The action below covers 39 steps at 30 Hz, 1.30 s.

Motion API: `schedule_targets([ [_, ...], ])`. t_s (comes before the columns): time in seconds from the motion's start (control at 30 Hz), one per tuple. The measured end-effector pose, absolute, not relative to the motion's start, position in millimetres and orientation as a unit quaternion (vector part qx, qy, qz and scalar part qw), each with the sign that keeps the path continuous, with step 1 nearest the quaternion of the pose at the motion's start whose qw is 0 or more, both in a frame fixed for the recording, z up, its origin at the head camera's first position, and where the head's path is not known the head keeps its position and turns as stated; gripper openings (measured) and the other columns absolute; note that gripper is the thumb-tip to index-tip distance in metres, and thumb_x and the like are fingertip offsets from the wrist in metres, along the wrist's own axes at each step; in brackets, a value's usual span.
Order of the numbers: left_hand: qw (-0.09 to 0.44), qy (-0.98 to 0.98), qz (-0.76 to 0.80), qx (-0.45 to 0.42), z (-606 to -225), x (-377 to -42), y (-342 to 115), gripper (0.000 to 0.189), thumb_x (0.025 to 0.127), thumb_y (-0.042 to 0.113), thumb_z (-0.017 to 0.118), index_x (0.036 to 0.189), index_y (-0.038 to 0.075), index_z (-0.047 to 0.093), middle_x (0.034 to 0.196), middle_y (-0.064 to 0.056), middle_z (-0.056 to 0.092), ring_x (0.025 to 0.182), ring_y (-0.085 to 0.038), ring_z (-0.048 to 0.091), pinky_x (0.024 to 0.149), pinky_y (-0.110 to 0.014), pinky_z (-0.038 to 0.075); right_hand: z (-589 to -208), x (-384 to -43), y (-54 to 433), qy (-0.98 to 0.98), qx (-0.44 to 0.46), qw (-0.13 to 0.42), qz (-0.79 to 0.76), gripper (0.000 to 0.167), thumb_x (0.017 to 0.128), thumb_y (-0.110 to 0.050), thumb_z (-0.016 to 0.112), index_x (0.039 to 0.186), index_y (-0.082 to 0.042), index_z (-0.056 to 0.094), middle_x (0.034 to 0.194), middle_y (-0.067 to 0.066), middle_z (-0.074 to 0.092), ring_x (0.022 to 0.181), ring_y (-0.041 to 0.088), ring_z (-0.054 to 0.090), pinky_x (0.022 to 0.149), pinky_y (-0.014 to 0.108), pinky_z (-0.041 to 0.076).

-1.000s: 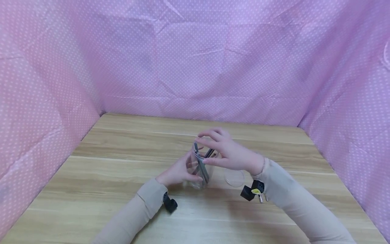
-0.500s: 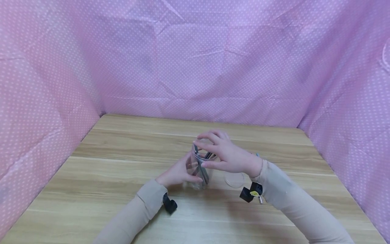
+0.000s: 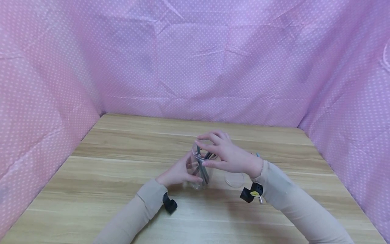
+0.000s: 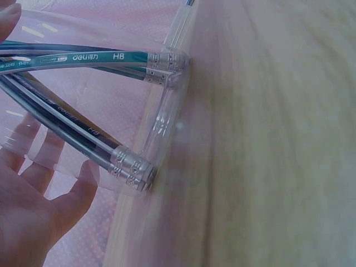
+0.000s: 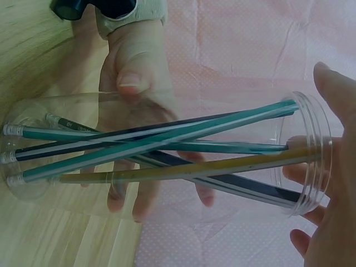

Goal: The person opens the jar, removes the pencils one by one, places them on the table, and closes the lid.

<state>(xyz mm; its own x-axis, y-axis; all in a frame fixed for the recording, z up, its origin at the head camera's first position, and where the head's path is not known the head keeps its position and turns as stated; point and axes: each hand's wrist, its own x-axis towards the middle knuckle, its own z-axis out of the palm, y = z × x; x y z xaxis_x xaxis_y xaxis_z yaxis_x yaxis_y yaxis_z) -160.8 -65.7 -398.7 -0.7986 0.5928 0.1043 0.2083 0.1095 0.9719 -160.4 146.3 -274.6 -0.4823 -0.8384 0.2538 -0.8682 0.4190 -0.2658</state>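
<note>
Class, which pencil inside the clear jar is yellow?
The mustard-yellow pencil, seen crossing a dark pencil in the right wrist view; the other visible pencils are green or dark.

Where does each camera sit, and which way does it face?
Head: worn on the head, facing forward and down at the table; sleeves, left grip and right grip show.
Left wrist: worn there, facing the jar near its base, pencils inside; left grip partly shows.
Right wrist: worn there, facing the jar side-on; both grips show.
Shared: both wrist views show the jar, pencils and left grip.
</note>
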Motion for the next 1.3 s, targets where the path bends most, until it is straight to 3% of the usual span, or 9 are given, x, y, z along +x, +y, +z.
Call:
schedule_targets([
  [0.27, 0.150, 0.728, 0.605, 0.285, -398.8, -160.4, -66.1, 0.097, 0.073, 0.006, 0.079, 0.149, 0.017, 0.020, 0.150, -0.014, 0.034, 0.133, -0.032, 0.040, 0.110, -0.048, 0.036, -275.2, -159.5, 148.8, -0.833, 0.504, 0.042, 0.222, 0.046, 0.091, -0.026, 0.063, 0.133, -0.010, 0.055, 0.143, 0.006, 0.044, 0.131, 0.029, 0.029, 0.105, 0.052, 0.029],
  [0.53, 0.160, 0.722, 0.615, 0.274, -396.3, -160.0, -65.1, 0.100, 0.072, 0.007, 0.080, 0.150, 0.024, 0.019, 0.150, -0.005, 0.035, 0.134, -0.031, 0.038, 0.110, -0.049, 0.036, -275.1, -162.1, 148.7, -0.798, 0.534, 0.090, 0.263, 0.030, 0.090, -0.019, 0.063, 0.117, -0.008, 0.065, 0.123, 0.005, 0.063, 0.119, 0.026, 0.041, 0.100, 0.047, 0.032],
  [0.8, 0.157, 0.726, 0.610, 0.276, -396.3, -158.8, -65.3, 0.100, 0.071, 0.007, 0.080, 0.150, 0.022, 0.020, 0.150, -0.005, 0.035, 0.135, -0.031, 0.038, 0.111, -0.048, 0.034, -274.0, -162.2, 149.1, -0.807, 0.512, 0.075, 0.284, 0.027, 0.090, -0.014, 0.063, 0.115, -0.007, 0.068, 0.109, 0.000, 0.070, 0.112, 0.021, 0.044, 0.095, 0.043, 0.037],
  [1.03, 0.149, 0.739, 0.599, 0.271, -396.0, -157.8, -65.3, 0.099, 0.070, 0.009, 0.082, 0.149, 0.020, 0.022, 0.149, -0.006, 0.038, 0.135, -0.027, 0.038, 0.112, -0.046, 0.034, -275.8, -162.7, 147.5, -0.804, 0.505, 0.078, 0.304, 0.024, 0.089, -0.003, 0.059, 0.109, -0.009, 0.071, 0.099, 0.001, 0.062, 0.098, 0.016, 0.047, 0.077, 0.029, 0.043],
  [1.3, 0.157, 0.714, 0.620, 0.285, -397.2, -159.9, -64.7, 0.096, 0.073, 0.003, 0.079, 0.148, 0.024, 0.023, 0.147, -0.006, 0.040, 0.135, -0.027, 0.037, 0.113, -0.050, 0.032, -276.3, -165.4, 145.4, -0.805, 0.490, 0.064, 0.327, 0.018, 0.085, 0.001, 0.064, 0.101, -0.003, 0.071, 0.089, 0.006, 0.060, 0.078, 0.016, 0.050, 0.058, 0.021, 0.047],
])
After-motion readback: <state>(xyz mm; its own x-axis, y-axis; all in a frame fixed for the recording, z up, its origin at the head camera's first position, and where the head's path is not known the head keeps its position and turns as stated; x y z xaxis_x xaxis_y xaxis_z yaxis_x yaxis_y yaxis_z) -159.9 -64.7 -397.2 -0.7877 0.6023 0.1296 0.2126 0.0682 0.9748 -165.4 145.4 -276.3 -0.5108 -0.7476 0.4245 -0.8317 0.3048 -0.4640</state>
